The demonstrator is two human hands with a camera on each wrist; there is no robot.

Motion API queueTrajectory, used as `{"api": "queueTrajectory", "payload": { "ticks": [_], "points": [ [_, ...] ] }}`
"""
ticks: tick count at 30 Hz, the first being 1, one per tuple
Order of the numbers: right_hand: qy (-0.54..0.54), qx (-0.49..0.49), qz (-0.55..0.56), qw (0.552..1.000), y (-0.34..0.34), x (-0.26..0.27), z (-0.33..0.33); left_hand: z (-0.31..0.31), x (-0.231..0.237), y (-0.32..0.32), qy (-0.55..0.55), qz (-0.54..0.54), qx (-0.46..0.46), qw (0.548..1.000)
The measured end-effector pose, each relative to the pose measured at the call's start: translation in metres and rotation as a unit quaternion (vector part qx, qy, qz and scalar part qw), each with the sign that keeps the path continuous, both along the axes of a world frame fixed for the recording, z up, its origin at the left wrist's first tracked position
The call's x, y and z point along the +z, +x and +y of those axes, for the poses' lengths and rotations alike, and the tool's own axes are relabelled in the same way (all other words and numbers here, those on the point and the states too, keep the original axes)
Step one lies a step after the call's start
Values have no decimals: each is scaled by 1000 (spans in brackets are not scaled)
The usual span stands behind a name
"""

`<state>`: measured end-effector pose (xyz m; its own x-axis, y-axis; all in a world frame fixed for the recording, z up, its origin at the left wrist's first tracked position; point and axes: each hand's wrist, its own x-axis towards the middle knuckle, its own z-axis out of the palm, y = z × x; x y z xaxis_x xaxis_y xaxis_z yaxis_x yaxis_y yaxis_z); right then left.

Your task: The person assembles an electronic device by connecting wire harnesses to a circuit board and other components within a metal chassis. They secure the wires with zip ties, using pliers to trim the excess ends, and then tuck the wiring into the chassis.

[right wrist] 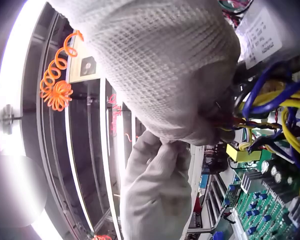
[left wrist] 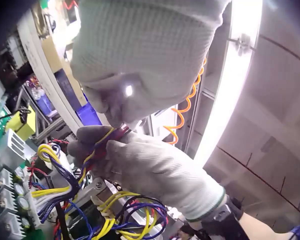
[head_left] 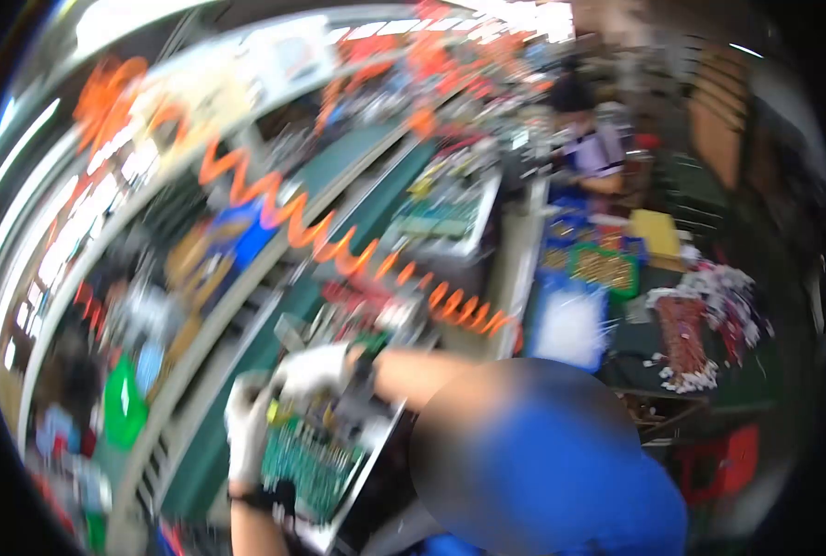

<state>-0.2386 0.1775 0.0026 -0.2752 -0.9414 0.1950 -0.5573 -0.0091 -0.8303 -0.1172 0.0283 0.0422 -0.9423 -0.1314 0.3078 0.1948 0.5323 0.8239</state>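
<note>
White-gloved, my right hand (left wrist: 155, 172) pinches thin yellow, blue and red wires (left wrist: 92, 152) above the circuit board. My left hand (left wrist: 145, 55), also gloved, has its fingers curled against the right fingertips, where a short dark red wire end (left wrist: 124, 129) runs between both hands. Part of the left hand's grip is hidden by its own glove. In the head view the left hand (head_left: 246, 426) and right hand (head_left: 313, 371) meet over the green circuit board (head_left: 311, 463). Thick yellow and blue wire bundles (right wrist: 277, 100) loop beside the right hand.
A yellow-wrapped component (right wrist: 243, 154) stands on the board. Further along the bench sits another circuit board unit (head_left: 441, 213). An orange coiled hose (head_left: 339, 250) stretches overhead. At the right are a green bin (head_left: 605, 269) of small parts and bundled wires (head_left: 686, 338). Another person (head_left: 593, 153) sits further back.
</note>
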Motion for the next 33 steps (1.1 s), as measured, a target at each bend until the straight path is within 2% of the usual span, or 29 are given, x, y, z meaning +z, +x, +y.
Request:
{"api": "queueTrajectory", "payload": {
  "ticks": [1, 2, 4, 6, 7, 8, 9, 10, 12, 13, 14, 15, 16, 17, 18, 19, 20, 21, 22, 23, 25, 26, 29, 30, 32, 33],
  "points": [
    [-14, -19, 69, 997, 3, 10, 6, -14, -12, -6, 20, -7, -9, 1000],
    [-43, -18, -33, 998, 0, 5, 7, -22, -18, -14, 56, -5, -8, 998],
    [-57, -29, -52, 997, -17, -10, -6, -22, -17, -15, 108, -33, -32, 993],
    [-81, -66, 10, 994, -21, -17, -9, -15, 13, -23, 41, -92, -92, 991],
    [-37, -109, -172, 978, 11, 9, 8, -12, 26, -34, -108, 29, -112, 987],
    [-29, -123, -136, 983, 31, 39, 26, 3, 44, -47, -125, 136, -136, 973],
    [-30, -134, -141, 980, 27, 28, 18, -2, 58, -75, -186, 126, -143, 964],
    [-29, -139, -152, 978, 20, 12, 0, 51, 107, -54, -235, 206, -152, 938],
    [-70, -106, 94, 987, -6, -14, -22, 97, 148, -51, -250, 269, -205, 907],
    [-40, -123, 70, 989, -2, -5, -16, 116, 171, -35, -205, 143, -201, 947],
    [-10, -128, 44, 991, 1, 2, -10, 120, 176, -34, -159, 135, -190, 959],
    [-7, -126, 148, 981, -3, 0, -13, 117, 177, -31, -125, 130, -160, 970],
    [24, -81, 229, 970, 2, 14, -10, 93, 165, -43, -143, 205, -157, 955],
    [-52, -39, 259, 964, -13, -11, -27, 62, 156, -47, -214, 194, -100, 952],
    [61, -84, 255, 961, 5, 22, -13, 36, 142, -45, -196, 123, -86, 969],
    [52, -130, 210, 968, -5, 0, -29, 4, 115, -36, -174, 66, -47, 981],
    [125, -128, 216, 960, -8, 1, -36, -26, 87, -34, -205, -23, 29, 978],
    [114, -112, 214, 964, -8, 2, -36, -45, 55, -20, -226, 16, 62, 972],
    [108, -103, 209, 966, -6, 3, -35, -58, 29, -9, -153, -60, 70, 984],
    [109, -99, 209, 967, -2, 6, -41, -81, -9, -6, -235, -3, 40, 971],
    [230, -148, 299, 914, 3, 16, -45, -71, -33, 2, -265, -18, 54, 962],
    [231, -145, 302, 913, 6, 18, -51, -72, -42, 2, -276, -22, 53, 959],
    [330, -126, 333, 874, 9, 28, -63, -67, -55, -6, -342, -20, -4, 939],
    [319, -123, 329, 880, 8, 28, -63, -64, -58, -9, -352, -64, 2, 934],
    [320, -56, 334, 885, -4, 26, -62, -57, -56, -17, -335, -94, 9, 937],
    [312, -64, 295, 901, -8, 22, -61, -55, -54, -21, -351, -114, 7, 929]
  ]
}}
